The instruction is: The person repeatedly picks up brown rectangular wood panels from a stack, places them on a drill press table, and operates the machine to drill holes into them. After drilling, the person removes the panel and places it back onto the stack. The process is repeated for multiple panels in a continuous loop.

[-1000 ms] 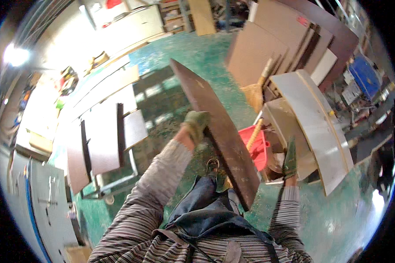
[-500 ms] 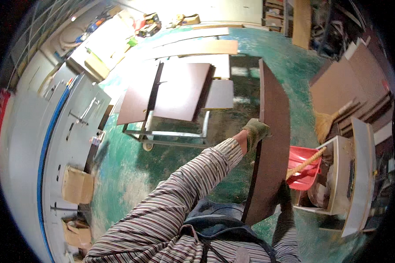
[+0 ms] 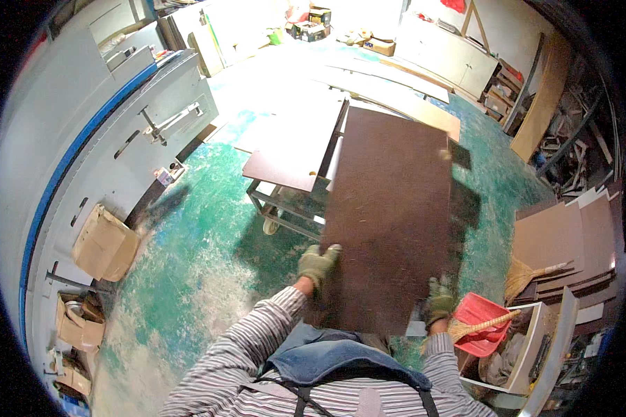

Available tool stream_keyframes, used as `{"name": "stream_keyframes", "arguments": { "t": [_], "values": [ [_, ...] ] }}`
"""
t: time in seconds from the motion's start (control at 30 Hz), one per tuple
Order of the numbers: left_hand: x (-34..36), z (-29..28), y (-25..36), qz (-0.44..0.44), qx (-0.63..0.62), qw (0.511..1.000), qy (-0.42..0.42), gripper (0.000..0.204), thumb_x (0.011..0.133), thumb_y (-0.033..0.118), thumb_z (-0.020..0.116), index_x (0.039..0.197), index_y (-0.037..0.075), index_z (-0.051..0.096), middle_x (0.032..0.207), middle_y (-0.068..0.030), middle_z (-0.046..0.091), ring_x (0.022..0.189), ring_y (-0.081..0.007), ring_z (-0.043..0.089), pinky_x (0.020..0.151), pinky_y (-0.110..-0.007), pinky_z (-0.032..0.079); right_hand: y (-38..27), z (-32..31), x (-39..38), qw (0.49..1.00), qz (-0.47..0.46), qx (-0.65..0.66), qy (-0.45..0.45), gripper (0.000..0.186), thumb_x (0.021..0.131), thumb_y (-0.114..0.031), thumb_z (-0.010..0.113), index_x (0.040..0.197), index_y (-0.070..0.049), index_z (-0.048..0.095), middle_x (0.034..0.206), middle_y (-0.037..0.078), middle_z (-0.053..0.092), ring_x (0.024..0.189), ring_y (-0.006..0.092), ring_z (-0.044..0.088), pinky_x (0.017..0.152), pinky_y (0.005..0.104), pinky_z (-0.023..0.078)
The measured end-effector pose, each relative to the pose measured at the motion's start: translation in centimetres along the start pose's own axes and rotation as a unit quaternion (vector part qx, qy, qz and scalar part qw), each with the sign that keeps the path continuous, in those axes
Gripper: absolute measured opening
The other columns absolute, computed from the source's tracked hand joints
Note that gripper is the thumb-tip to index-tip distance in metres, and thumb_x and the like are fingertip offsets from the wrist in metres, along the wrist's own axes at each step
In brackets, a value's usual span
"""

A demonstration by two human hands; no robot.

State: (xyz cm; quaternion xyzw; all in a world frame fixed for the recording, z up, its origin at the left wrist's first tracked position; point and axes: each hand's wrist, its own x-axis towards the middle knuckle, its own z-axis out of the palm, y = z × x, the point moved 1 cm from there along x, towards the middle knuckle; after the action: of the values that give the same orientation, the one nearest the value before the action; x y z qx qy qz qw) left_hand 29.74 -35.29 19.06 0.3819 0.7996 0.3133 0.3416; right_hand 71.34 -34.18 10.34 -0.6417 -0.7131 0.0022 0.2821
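A dark brown board (image 3: 389, 215) is held out in front of me, its broad face turned up toward me. My gloved left hand (image 3: 318, 265) is closed on its left edge, thumb over the face. On the opposite edge, near the lower right corner, my gloved right hand (image 3: 439, 301) grips it. The board's far end hangs over a metal-framed cart (image 3: 285, 213) and hides part of it. Another brown panel (image 3: 285, 170) lies on the cart, left of the held board.
Long pale boards (image 3: 403, 104) lie beyond the cart. A grey machine with a blue rail (image 3: 83, 153) runs along the left, cardboard boxes (image 3: 104, 243) beside it. At right are a red dustpan (image 3: 480, 323), a straw broom (image 3: 525, 278) and leaning brown panels (image 3: 556, 240).
The board has turned from edge-on to face-up and swung left over the cart. Both hands moved with it, the left one nearer to me. My view has turned right.
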Motion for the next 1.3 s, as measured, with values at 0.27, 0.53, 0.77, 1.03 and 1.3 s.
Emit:
{"name": "stream_keyframes", "arguments": {
  "t": [0.27,0.53,0.77,1.03,1.3],
  "values": [
    [16.5,-7.6,-13.3,-0.125,0.028,0.992,0.019,0.075,0.086,0.067,0.060,0.107,-0.004,0.072,0.110,-0.0289,0.069,0.110,-0.0423,0.065,0.092,-0.046,0.049,-12.9,15.5,8.8,0.942,0.164,0.135,-0.260,0.033,0.100,-0.034,0.053,0.095,-0.010,0.074,0.084,0.016,0.071,0.072,0.0332,0.066,0.065,0.0481,0.049],
    [37.9,-7.8,-22.1,-0.001,0.290,0.954,-0.082,0.076,0.096,0.066,0.042,0.093,-0.002,0.075,0.101,-0.0280,0.070,0.098,-0.0434,0.067,0.086,-0.049,0.050,-19.8,30.1,17.2,0.950,0.011,-0.057,-0.306,0.016,0.091,-0.020,0.056,0.090,-0.014,0.071,0.086,0.015,0.072,0.076,0.0336,0.071,0.065,0.0476,0.054],
    [53.7,-9.7,-24.3,0.018,0.275,0.960,-0.059,0.070,0.094,0.063,0.047,0.091,-0.001,0.073,0.094,-0.0293,0.070,0.090,-0.0479,0.067,0.080,-0.051,0.051,-22.6,41.8,22.4,0.944,0.162,0.085,-0.275,0.049,0.090,-0.047,0.060,0.100,-0.001,0.072,0.095,0.024,0.071,0.087,0.0419,0.066,0.074,0.0503,0.049],
    [64.9,-12.7,-14.2,0.079,0.146,0.986,0.006,0.085,0.076,0.054,0.078,0.140,0.005,0.052,0.134,-0.0244,0.057,0.128,-0.0388,0.052,0.106,-0.041,0.043,-32.9,46.1,35.4,0.902,0.323,0.183,-0.220,0.049,0.087,-0.041,0.067,0.119,-0.003,0.066,0.112,0.022,0.070,0.105,0.0373,0.066,0.088,0.0455,0.049],
    [61.9,-12.3,-13.6,0.240,0.490,0.818,-0.181,0.110,0.070,0.069,0.075,0.158,0.027,0.026,0.164,-0.0139,0.020,0.153,-0.0393,0.010,0.121,-0.058,0.007,-35.4,46.4,27.8,0.890,0.315,0.222,-0.243,0.043,0.087,-0.039,0.066,0.115,-0.006,0.069,0.111,0.020,0.070,0.107,0.0343,0.067,0.090,0.0405,0.051]
  ]
}}
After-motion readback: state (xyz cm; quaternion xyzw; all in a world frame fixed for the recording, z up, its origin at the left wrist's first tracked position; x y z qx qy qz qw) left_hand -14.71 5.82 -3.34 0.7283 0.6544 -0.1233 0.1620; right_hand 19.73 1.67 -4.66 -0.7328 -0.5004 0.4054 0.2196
